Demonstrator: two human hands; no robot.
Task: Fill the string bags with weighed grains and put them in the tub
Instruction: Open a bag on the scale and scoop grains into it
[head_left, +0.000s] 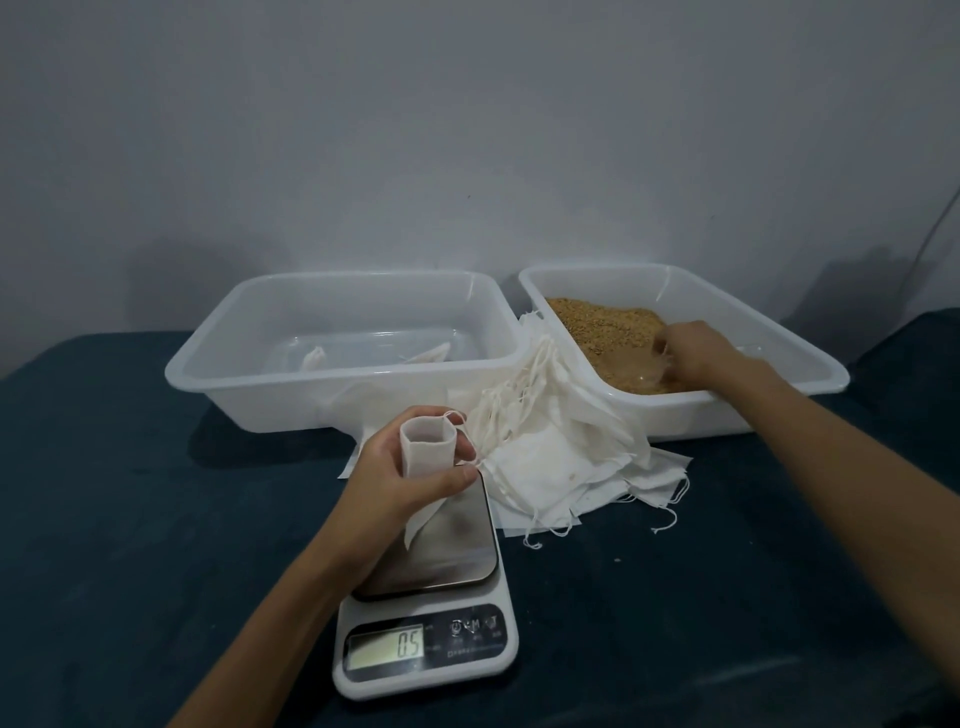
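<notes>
1. A small white string bag (427, 447) was held upright by the left hand (402, 475), the fingers and thumb curled round it and its mouth kept open, above the far end of the scale's steel plate.
2. The scale (431, 613) stood near the front of the table (104, 519), covered in dark blue cloth; its display read 05.
3. The right hand (696, 353) was reached into the right tub (779, 343), where a clear scoop (647, 366) was gripped and dipped into the brown grains (602, 322).
4. The left tub (322, 296) was seen at the far left, with two filled bags (314, 358) lying on its bottom.
5. A heap of empty string bags (561, 447) lay between the tubs and the scale, touching both tubs.
</notes>
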